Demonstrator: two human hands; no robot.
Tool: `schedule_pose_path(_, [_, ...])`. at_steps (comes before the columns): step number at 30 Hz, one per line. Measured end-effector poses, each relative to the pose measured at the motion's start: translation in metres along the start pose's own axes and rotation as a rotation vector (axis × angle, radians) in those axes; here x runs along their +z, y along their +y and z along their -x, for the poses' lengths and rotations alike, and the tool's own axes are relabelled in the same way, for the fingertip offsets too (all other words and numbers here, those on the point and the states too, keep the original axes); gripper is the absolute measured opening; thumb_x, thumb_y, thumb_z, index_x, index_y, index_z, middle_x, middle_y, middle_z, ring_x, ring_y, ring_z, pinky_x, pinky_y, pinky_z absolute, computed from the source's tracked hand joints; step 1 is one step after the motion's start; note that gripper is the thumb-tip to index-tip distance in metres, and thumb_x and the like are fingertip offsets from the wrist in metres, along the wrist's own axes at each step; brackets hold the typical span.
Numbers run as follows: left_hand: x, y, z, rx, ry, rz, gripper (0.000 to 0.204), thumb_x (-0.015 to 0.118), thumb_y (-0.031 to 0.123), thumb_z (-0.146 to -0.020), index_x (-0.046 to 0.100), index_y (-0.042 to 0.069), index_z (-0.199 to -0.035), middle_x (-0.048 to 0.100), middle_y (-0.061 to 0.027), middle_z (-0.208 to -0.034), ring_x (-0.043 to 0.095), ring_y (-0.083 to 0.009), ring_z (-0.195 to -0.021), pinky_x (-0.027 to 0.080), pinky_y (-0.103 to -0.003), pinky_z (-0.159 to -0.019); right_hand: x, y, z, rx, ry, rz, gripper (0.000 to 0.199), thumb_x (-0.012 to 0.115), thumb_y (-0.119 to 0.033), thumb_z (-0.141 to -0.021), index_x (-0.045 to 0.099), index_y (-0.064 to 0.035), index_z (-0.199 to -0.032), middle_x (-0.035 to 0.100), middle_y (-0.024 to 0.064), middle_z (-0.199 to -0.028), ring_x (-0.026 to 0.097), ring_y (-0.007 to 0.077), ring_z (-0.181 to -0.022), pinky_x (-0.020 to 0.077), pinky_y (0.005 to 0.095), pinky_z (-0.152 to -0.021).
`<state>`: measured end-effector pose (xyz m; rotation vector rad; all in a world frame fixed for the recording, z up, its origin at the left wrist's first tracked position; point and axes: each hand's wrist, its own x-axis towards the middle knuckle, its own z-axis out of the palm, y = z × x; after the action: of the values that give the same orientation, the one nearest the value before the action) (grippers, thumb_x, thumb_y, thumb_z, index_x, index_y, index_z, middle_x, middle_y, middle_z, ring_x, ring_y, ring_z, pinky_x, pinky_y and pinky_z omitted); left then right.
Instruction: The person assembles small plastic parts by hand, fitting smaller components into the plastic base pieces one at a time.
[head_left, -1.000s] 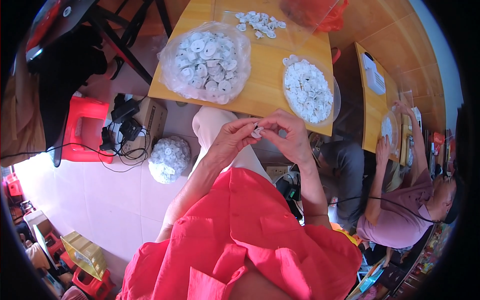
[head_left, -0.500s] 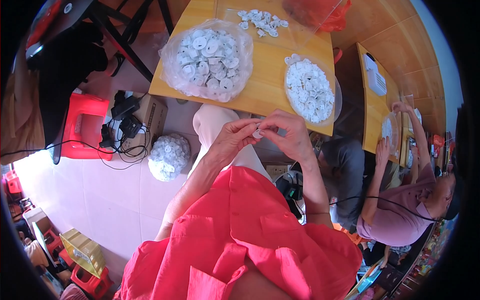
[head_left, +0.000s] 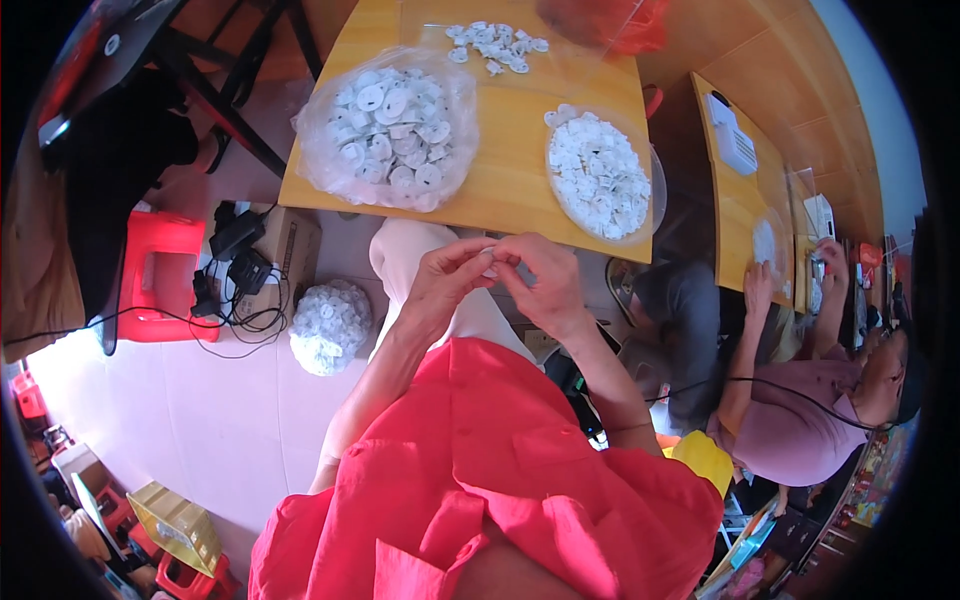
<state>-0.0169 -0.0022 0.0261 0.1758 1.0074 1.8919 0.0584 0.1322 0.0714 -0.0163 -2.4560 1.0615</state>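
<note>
My left hand (head_left: 452, 283) and my right hand (head_left: 541, 282) meet over my lap, just off the table's front edge. Between their fingertips they pinch one small white plastic piece (head_left: 489, 262), mostly covered by the fingers. In front of my left hand, a clear plastic bag (head_left: 462, 150) holds many round white plastic parts (head_left: 398, 120). Ahead and to the right lies a clear round tray (head_left: 657, 195) heaped with small white parts (head_left: 598, 175). A loose cluster of white pieces (head_left: 500, 44) is spread farther back on the wooden table (head_left: 510, 140).
A bag of white parts (head_left: 330, 325) stands on the floor left of my legs. Beyond it are a cardboard box (head_left: 290, 245) with black adapters and cables (head_left: 240, 270), and a red stool (head_left: 165, 260). At right, a co-worker (head_left: 790, 420) works at another table (head_left: 735, 215).
The view has shifted, so the table sits slightly farther left. Both my hands still pinch the small piece, fingers a little closer around it. The co-worker's far hand has come lower.
</note>
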Motion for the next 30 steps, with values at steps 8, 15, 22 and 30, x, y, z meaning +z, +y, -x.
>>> schedule_pose_path(8, [0.000, 0.003, -0.001, 0.105, 0.058, 0.018, 0.019, 0.057, 0.008, -0.087, 0.063, 0.002, -0.104, 0.064, -0.0059, -0.097, 0.060, -0.0126, -0.088, 0.051, -0.026, -0.077, 0.009, -0.005, 0.001, 0.266, 0.166, -0.183, 0.012, 0.066, -0.002, -0.076, 0.057, -0.0030, -0.084, 0.054, 0.0053, -0.070, 0.056, 0.0126, -0.060, 0.0410, 0.0240, -0.047])
schedule_pose_path(15, [0.007, -0.002, 0.003, 0.220, 0.169, -0.154, 0.016, 0.059, 0.004, -0.085, 0.064, -0.001, -0.100, 0.056, -0.0057, -0.096, 0.061, -0.0133, -0.085, 0.053, -0.024, -0.074, 0.022, 0.005, 0.011, 0.446, 0.093, -0.283, 0.012, 0.065, -0.004, -0.078, 0.054, -0.0009, -0.081, 0.056, 0.0070, -0.066, 0.056, 0.0126, -0.055, 0.0422, 0.0238, -0.049])
schedule_pose_path(22, [0.005, -0.012, 0.001, 0.345, 0.238, -0.265, 0.015, 0.057, -0.002, -0.084, 0.064, -0.003, -0.098, 0.050, -0.0041, -0.089, 0.060, -0.0143, -0.082, 0.055, -0.024, -0.072, 0.026, 0.004, 0.012, 0.284, 0.079, -0.066, 0.009, 0.060, -0.002, -0.081, 0.052, -0.0010, -0.086, 0.055, 0.0082, -0.070, 0.055, 0.0163, -0.059, 0.0438, 0.0271, -0.053])
schedule_pose_path(30, [0.007, -0.016, -0.001, 0.387, 0.272, -0.302, 0.014, 0.056, -0.003, -0.085, 0.064, -0.003, -0.096, 0.049, -0.0044, -0.088, 0.060, -0.0132, -0.077, 0.055, -0.023, -0.068, 0.035, 0.007, 0.014, 0.140, 0.140, 0.009, 0.007, 0.055, 0.000, -0.082, 0.050, -0.0019, -0.086, 0.050, 0.0148, -0.075, 0.054, 0.0333, -0.064, 0.0423, 0.0376, -0.053])
